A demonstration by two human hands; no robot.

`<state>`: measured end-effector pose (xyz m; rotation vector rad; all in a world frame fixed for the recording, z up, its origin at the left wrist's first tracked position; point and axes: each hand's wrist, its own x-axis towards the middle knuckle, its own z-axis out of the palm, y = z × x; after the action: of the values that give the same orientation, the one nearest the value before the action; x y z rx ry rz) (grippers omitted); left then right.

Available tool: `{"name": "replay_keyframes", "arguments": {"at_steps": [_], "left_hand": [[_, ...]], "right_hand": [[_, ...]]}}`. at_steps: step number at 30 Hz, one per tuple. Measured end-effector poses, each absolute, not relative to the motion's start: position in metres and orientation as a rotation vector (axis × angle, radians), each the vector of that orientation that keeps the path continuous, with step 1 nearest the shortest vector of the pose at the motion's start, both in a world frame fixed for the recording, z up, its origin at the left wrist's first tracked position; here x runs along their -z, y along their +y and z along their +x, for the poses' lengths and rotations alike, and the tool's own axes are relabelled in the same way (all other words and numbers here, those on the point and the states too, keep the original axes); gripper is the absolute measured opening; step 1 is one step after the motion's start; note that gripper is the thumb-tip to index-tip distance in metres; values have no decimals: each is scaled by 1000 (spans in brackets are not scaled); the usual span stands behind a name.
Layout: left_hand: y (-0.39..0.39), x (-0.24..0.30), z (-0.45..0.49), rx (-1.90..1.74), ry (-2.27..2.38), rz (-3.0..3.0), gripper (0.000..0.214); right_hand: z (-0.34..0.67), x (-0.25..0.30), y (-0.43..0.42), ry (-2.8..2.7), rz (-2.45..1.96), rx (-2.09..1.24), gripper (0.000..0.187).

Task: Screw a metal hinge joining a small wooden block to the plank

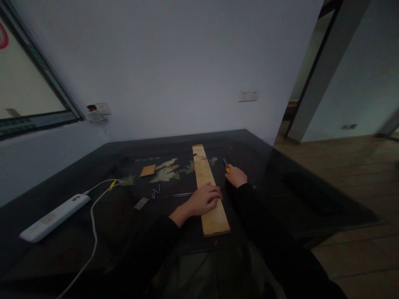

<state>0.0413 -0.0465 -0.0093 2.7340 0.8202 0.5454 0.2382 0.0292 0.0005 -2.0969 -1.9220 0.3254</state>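
A long, pale wooden board (pixel 204 168) lies lengthwise on the dark table. My left hand (pixel 205 200) rests across its nearer half, with the fingers curled over toward the right edge. To the right of the board, my right hand (pixel 237 176) is closed around a screwdriver (pixel 227 169) with a yellow handle; its thin metal shaft points away from me. Left of the board are several screws (pixel 156 191) and a small metal hinge (pixel 141 203). Farther back sits a small square wooden piece (pixel 147 170).
The dark table (pixel 274 199) has a bird-and-flower picture on its top. A white power strip (pixel 56 218) lies at the left, its white cable (pixel 94 224) running toward the front edge. Behind the table stands a wall with a double socket (pixel 248 96).
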Motion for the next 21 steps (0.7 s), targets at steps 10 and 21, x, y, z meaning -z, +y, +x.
{"name": "replay_keyframes", "arguments": {"at_steps": [10, 21], "left_hand": [[-58, 10, 47, -628, 759, 2739, 29], [-84, 11, 57, -638, 752, 2704, 28]], "right_hand": [[233, -4, 25, -1966, -2153, -283, 42], [231, -10, 18, -2025, -2169, -321, 43]]}}
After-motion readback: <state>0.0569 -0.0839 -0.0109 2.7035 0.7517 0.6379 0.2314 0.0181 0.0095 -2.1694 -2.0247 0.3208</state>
